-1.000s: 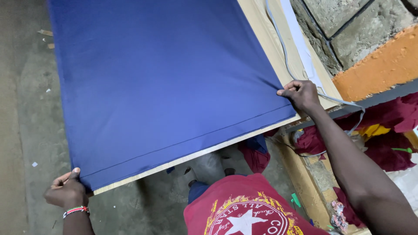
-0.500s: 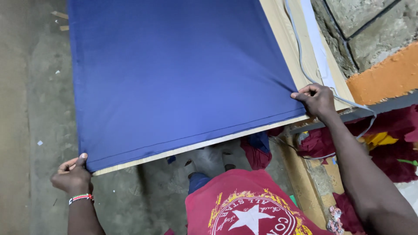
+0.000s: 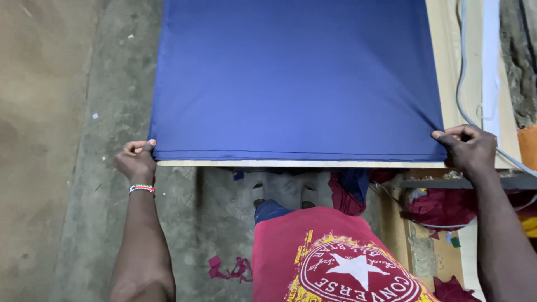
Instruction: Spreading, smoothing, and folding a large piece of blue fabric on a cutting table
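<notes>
Blue cloth lies flat on the tabletop, near edge along the tabletop's front edge. Left hand pinches the cloth's near-left corner, right hand pinches its near-right corner. Cable runs right of the cloth.

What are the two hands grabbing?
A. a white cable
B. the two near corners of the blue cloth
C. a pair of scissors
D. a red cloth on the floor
B: the left hand pinches the near left corner of the blue cloth, and the right hand grips the near right corner, at the table edge.
</notes>
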